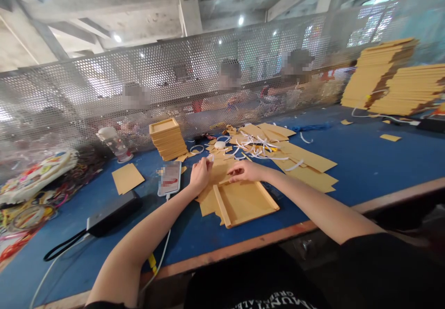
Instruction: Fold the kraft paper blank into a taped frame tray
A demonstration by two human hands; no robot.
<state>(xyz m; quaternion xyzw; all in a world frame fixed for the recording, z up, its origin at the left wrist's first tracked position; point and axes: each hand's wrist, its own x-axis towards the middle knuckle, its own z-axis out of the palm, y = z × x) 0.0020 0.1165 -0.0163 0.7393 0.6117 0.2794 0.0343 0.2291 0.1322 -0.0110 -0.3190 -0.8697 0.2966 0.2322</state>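
A shallow tan cardboard tray (248,202) with raised walls lies near the table's front edge, over flat cardboard pieces (208,202). Just beyond its far wall hovers my right hand (246,171), its fingers curled and partly apart, with nothing visible in them. My left hand (201,173) is farther left, above the cardboard. Its thumb and fingertips are pinched together, and a small whitish bit shows at the tips, too small to name. Beyond both hands lies a loose heap of white strips (259,148), among more cardboard sheets (306,156).
A stack of small trays (168,140) stands behind a phone (169,179) on a cable. To the left lie a black power bank (113,212), a bottle (116,144) and tangled cords (34,211). Tall cardboard stacks (378,75) rise at back right, before a perforated metal screen (194,77); people sit behind it.
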